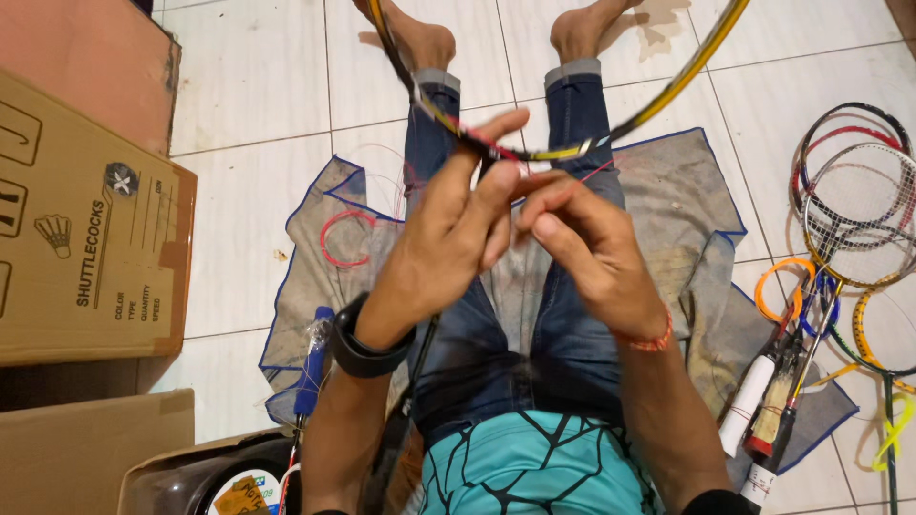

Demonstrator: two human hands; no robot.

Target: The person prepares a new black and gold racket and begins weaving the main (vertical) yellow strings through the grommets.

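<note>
My left hand (pixel 448 238) pinches the frame (pixel 534 153), right hand (pixel 587 238) pinching red string (pixel 596 172) beside it; I fear a slip could slacken it

Brown cardboard boxes (pixel 86 229) at left; round label (pixel 239 494) below.

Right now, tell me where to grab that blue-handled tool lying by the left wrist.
Grip the blue handle around its middle, coming from above with the left hand. It lies flat on the cloth with its length exposed; the thin metal end below is partly hidden.
</note>
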